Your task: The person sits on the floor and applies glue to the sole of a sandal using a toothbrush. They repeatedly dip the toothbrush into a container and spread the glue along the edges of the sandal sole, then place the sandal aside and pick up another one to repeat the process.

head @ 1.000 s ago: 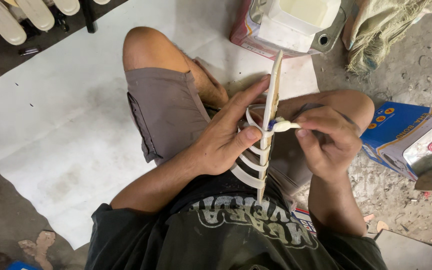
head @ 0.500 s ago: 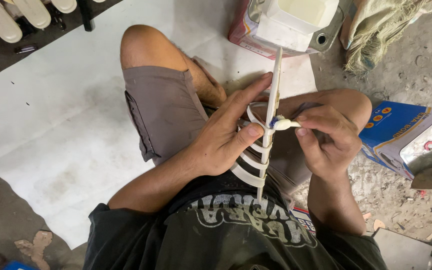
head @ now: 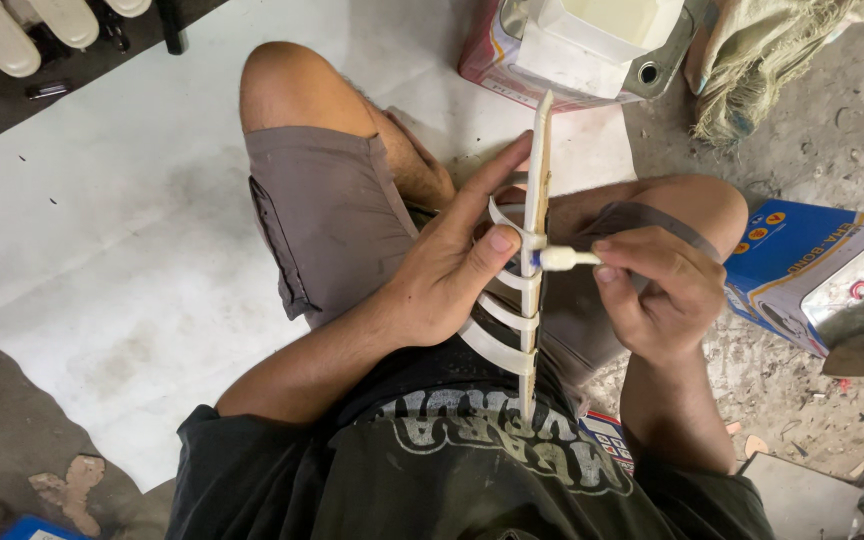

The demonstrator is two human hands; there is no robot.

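Observation:
I sit cross-legged on a white sheet (head: 122,260). My left hand (head: 452,265) grips a cream wooden frame (head: 536,170), a long upright slat with several curved ribs (head: 497,350) fixed across it; my thumb presses one rib against the slat. My right hand (head: 657,295) pinches a small white tube (head: 567,259), its tip touching the slat at that joint. The slat's lower end rests against my dark shirt.
A red box with a white container (head: 592,40) on it stands beyond my knees. A blue tin (head: 812,270) lies at my right, a bundle of sacking (head: 762,60) behind it. Cream shaped pieces (head: 12,30) lie on a dark rack at the top left.
Both hands and the frame have stayed nearly still; the tube's tip remains at the same joint. The view has shifted slightly.

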